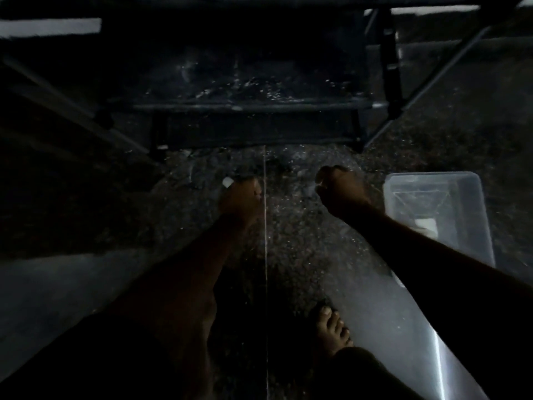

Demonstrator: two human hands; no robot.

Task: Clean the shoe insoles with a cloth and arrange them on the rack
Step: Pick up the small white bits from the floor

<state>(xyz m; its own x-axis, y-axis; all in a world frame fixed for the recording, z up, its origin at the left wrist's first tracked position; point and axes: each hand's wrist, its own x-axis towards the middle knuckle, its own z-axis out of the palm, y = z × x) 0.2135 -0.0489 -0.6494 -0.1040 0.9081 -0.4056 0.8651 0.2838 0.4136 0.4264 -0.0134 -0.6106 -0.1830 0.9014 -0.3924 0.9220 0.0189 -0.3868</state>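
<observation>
The picture is very dark, so progress is hard to judge. No insole can be made out on the rack (253,106) beyond both hands, and its shelves read only as black bars. I would guess the cleaning is under way and the arranging not done.

The left hand (240,197) is curled over something dark on the floor (288,241), perhaps an insole; a small white bit (227,182) shows at its fingertips. The right hand (341,192) is fisted, possibly on a cloth, but I cannot tell. Just right of it stands a clear plastic box (473,209).
</observation>
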